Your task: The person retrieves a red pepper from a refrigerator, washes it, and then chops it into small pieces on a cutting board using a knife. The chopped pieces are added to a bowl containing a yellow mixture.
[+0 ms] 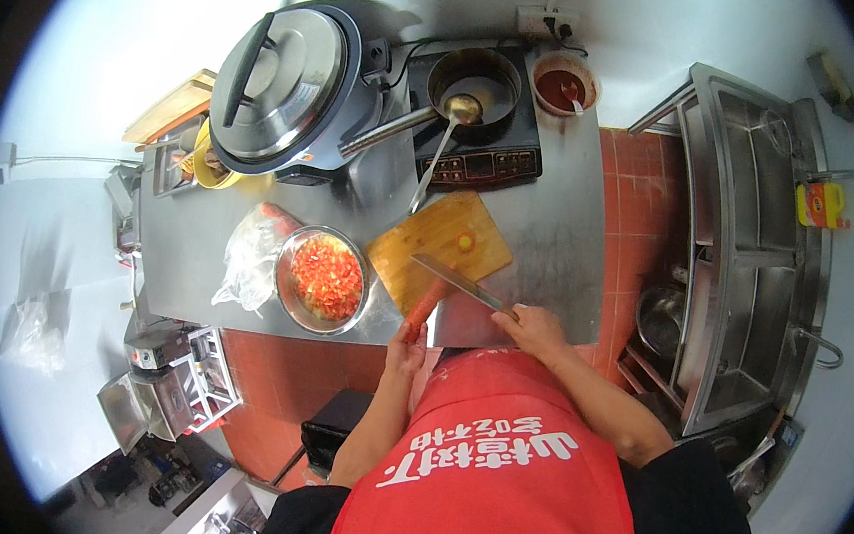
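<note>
My left hand (pixel 408 348), at the near edge of the steel table, is closed around the lower end of a long orange carrot (pixel 426 308). The carrot's far end reaches the near edge of a wooden cutting board (pixel 410 248). My right hand (pixel 534 332) grips the handle of a kitchen knife (pixel 464 282), whose blade points to the far left, over the board's near part and close to the carrot's tip. A small round orange slice (pixel 465 241) lies on the board. Left of the board sits a metal bowl (pixel 281 308) of chopped red pieces (pixel 326 277).
A clear plastic bag (pixel 250 256) lies beside the bowl. Behind are a large cooker (pixel 285 90), a pot (pixel 443 64) on an induction hob (pixel 485 166), a ladle (pixel 437 162) leaning out of it, and a tub of red sauce (pixel 560 84). A steel sink (pixel 752 283) stands right.
</note>
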### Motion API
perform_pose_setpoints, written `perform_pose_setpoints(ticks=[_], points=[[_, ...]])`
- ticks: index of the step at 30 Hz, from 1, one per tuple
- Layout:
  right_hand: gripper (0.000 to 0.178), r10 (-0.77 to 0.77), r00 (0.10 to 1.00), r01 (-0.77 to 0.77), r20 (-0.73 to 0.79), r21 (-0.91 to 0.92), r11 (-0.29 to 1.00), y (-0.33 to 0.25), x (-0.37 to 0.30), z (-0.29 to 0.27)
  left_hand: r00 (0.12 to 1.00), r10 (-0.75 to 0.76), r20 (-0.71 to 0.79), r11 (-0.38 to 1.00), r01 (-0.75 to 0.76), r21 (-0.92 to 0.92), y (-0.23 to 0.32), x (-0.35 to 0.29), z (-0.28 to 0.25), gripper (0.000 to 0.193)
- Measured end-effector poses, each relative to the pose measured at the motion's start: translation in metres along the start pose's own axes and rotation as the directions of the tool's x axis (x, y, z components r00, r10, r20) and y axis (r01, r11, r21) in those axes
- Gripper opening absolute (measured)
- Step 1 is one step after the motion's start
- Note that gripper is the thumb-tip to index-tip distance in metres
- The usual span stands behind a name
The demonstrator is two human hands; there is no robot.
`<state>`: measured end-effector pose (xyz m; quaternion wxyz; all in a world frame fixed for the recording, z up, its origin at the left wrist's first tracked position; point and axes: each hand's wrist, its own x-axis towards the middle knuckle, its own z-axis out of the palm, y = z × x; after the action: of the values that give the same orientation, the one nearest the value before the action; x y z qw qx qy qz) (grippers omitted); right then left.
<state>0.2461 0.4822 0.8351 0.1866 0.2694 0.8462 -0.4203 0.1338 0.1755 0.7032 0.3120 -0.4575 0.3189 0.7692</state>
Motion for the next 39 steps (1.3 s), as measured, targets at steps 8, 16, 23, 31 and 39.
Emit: perform_pose_setpoints(ticks=[8,16,23,31,39], points=[[0.065,0.070,0.995,-0.079,0.070,0.134,0.988,0.012,-0.005,0.000,0.999,-0.006,0.034,1.000,0.005,0.024,-0.001,0.003,0.002,0.026],[0.065,0.107,0.990,-0.113,0.093,0.066,0.991,-0.010,0.000,-0.018,0.999,0.004,0.039,1.000,-0.005,0.012,-0.001,0.006,-0.002,0.026],[0.063,0.057,0.997,-0.056,0.051,-0.030,0.998,-0.001,0.023,0.010,0.998,-0.036,0.047,0.999,0.036,0.004,-0.001,0.000,0.001,0.026],[0.058,-0.041,0.999,0.041,0.007,0.030,0.999,0.007,0.026,0.001,0.994,0.095,0.060,0.954,-0.074,-0.289,0.025,0.012,0.023,0.029],[0.052,0.045,0.995,-0.023,-0.085,0.252,0.967,0.044,-0.017,-0.010,0.959,0.282,0.012,0.949,-0.277,-0.149,0.026,0.017,0.090,0.031]])
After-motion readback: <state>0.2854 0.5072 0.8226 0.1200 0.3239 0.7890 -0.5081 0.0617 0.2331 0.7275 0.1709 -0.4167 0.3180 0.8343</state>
